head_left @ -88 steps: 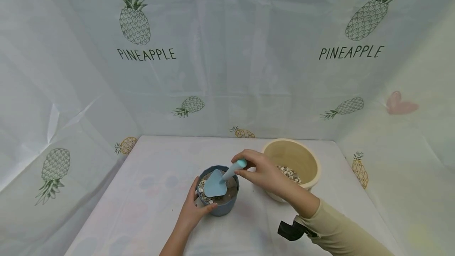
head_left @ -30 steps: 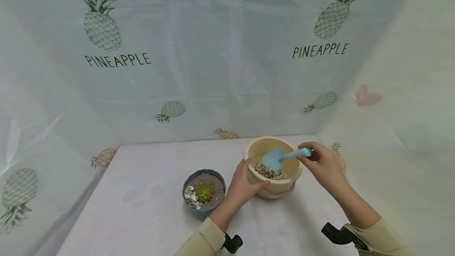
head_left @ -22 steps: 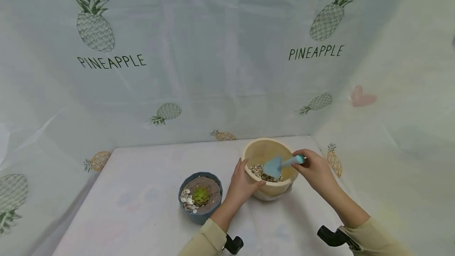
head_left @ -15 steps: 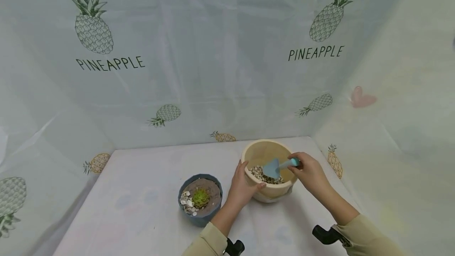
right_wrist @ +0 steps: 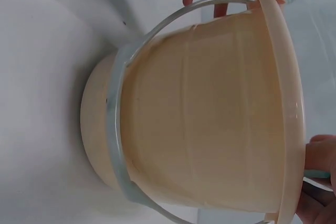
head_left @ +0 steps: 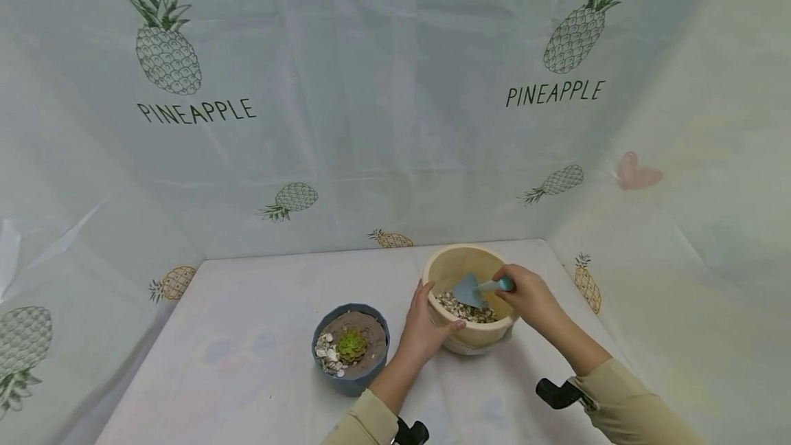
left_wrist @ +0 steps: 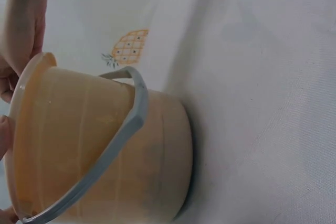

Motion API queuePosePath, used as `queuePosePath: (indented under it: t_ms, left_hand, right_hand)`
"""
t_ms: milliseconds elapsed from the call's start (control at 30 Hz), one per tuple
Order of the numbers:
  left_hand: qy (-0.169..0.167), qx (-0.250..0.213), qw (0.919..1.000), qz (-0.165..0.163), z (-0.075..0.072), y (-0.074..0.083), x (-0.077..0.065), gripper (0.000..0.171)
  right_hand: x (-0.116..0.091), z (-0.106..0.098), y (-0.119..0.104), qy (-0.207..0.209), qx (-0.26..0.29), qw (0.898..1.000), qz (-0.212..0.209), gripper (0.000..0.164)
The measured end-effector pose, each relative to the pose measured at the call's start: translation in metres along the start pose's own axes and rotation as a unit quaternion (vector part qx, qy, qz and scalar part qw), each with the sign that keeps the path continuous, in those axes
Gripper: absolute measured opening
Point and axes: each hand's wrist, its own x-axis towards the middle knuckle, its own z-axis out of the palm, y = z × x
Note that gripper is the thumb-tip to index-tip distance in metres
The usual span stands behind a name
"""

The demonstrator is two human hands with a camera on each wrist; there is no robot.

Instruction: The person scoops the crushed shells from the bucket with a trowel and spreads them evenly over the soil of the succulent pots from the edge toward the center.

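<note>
A cream bucket stands on the table, with small pebbles at its bottom. My left hand holds its left rim, the thumb at the front. Inside, a light blue toy shovel has its blade down at the pebbles; my right hand pinches the handle. The wrist views show the wall of the bucket from outside, where a grey carrying handle hangs down. Left of the bucket is a blue flowerpot holding a green succulent, brown soil and whitish stones.
A pale cloth covers the table. Behind it and at both sides hangs a white curtain printed with pineapples. Black wrist mounts stick out near both cuffs.
Earlier, the shovel was over the flowerpot while my left hand held that pot. Both hands moved right to the bucket, and the shovel has lowered to the pebbles and shifted slightly left.
</note>
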Motion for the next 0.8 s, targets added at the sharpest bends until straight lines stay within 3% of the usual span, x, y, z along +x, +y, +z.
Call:
queuePosePath:
  t_ms: [233,800]
  left_hand:
    - [0.006,-0.001,1.0000,0.002,-0.0002,-0.0010,0.0001,0.097]
    - [0.001,-0.013,0.9998,0.012,0.0003,-0.0017,-0.0005,0.097]
  right_hand:
    - [0.0023,0.0021,0.0024,-0.040,0.021,0.999,-0.012,0.020]
    - [0.0040,0.0032,0.0057,-0.069,0.106,0.992,-0.017,0.021]
